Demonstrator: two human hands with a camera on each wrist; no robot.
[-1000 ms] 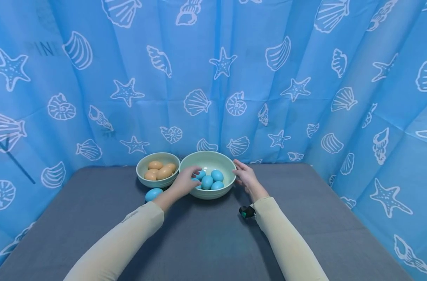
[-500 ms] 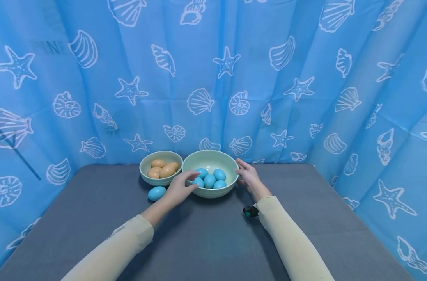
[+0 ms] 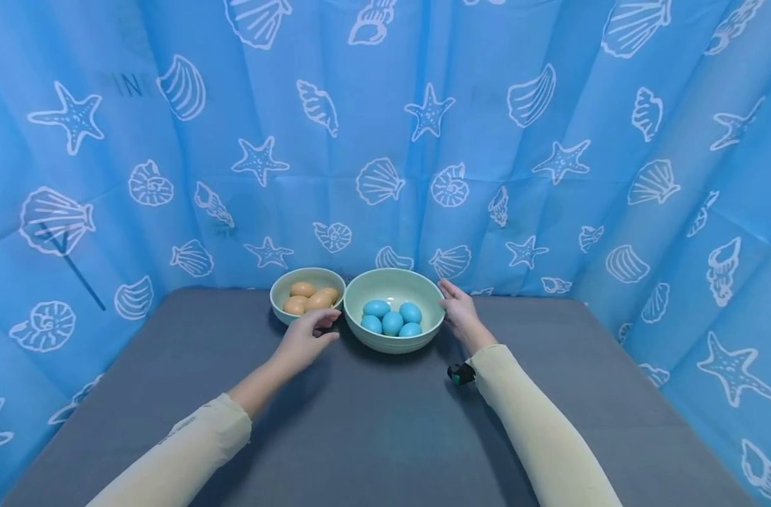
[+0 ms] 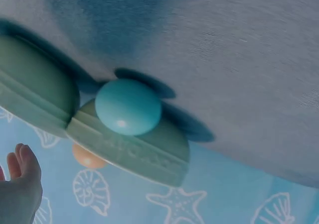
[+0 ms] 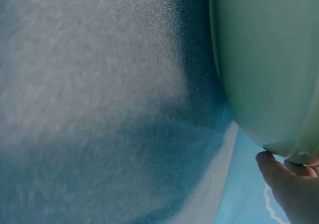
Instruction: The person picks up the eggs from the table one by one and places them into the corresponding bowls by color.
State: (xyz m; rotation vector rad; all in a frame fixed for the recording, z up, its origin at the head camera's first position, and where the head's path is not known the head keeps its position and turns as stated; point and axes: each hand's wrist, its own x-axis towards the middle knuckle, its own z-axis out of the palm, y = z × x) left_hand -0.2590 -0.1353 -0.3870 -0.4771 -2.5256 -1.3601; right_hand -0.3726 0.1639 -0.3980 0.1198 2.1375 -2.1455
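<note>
My left hand (image 3: 304,341), fingers loosely bent and holding nothing, hovers just in front of the small pale green bowl (image 3: 277,304). That bowl bears several tan eggs (image 3: 318,301). A loose blue egg (image 4: 128,107) shows in the left wrist view, in front of the small bowl's outer wall; in the head view my left hand hides it. My right hand (image 3: 462,318) holds the right rim of the larger pale green bowl (image 3: 394,345). Several blue eggs (image 3: 392,324) lie inside it. In the right wrist view, fingertips (image 5: 265,159) touch its outer wall.
Both bowls stand side by side near the back edge of a grey cloth-covered table (image 3: 385,429). Behind hangs a blue curtain (image 3: 385,141) with white shells and starfish. A small black device (image 3: 461,373) sits at my right sleeve cuff.
My left hand has drawn back leftward from the larger bowl to the front of the small bowl, covering the loose blue egg from the head view. My right hand stays at the larger bowl's rim.
</note>
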